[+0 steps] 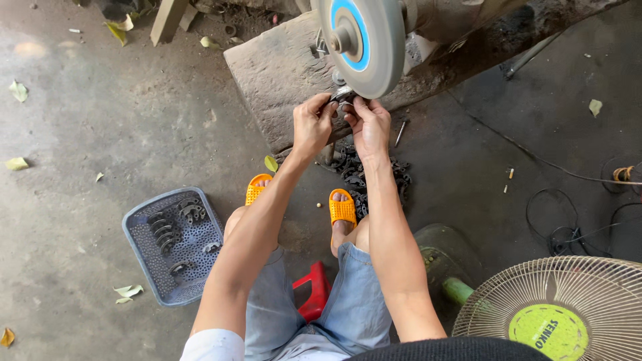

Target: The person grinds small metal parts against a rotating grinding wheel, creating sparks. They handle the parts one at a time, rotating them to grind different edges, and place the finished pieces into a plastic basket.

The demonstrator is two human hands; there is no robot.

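My left hand (312, 122) and my right hand (370, 124) together grip a small dark metal part (344, 97) and hold it up against the lower edge of a grey grinding wheel (374, 41) with a blue centre disc. The wheel is mounted over a worn wooden block (281, 73). A heap of similar dark metal pieces (361, 175) lies on the ground just below my hands, beside my feet in orange sandals (343, 207).
A grey perforated plastic basket (144, 261) with several metal pieces sits on the concrete floor at my left. A red stool (314, 291) is under me. A floor fan (562, 311) stands at lower right, with cables (568, 227) beyond it. Dry leaves are scattered about.
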